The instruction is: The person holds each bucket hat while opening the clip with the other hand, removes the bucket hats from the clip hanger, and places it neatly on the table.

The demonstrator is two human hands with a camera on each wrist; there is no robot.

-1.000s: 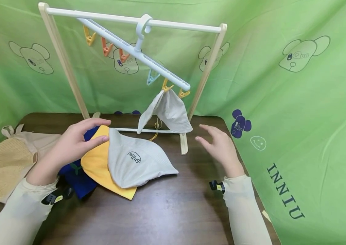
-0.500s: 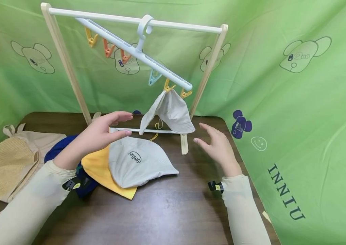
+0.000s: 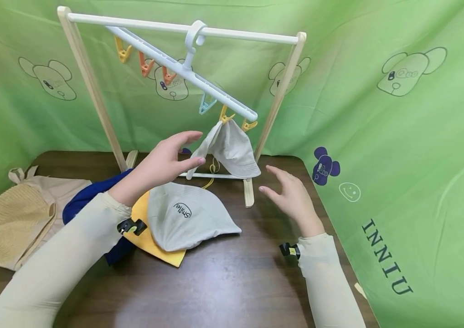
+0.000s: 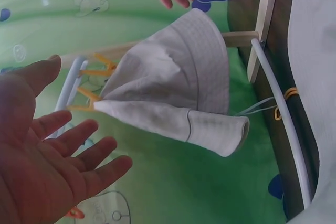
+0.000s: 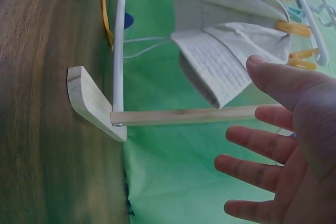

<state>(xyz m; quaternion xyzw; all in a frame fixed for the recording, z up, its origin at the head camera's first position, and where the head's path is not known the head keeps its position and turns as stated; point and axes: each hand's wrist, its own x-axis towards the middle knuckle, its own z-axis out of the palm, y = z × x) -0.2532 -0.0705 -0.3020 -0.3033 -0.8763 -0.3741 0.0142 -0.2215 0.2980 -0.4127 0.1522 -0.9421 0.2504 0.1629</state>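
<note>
A pale grey bucket hat (image 3: 236, 150) hangs by its crown from a yellow clip (image 3: 226, 115) at the low right end of a tilted white clip hanger (image 3: 183, 70). My left hand (image 3: 170, 155) reaches up just left of that hat, thumb and fingers apart, holding nothing. In the left wrist view, the left hand (image 4: 58, 150) has its fingers spread near the clips, apart from the hat. On the hat's other side my right hand (image 3: 293, 196) is raised with loose fingers. The right wrist view has the right hand (image 5: 283, 150) with nothing in its fingers, close to the hat's brim.
A grey "Smile" hat (image 3: 191, 218) lies over a yellow hat (image 3: 162, 250) on the brown table (image 3: 224, 287). A blue hat (image 3: 88, 196) and a straw hat (image 3: 14, 223) lie further left. The rack's wooden post (image 3: 281, 91) stands behind the hanging hat.
My left hand has moved right and upward, from above the yellow hat to beside the hanging hat. The right hand has barely moved, and the hat still hangs from its clip.
</note>
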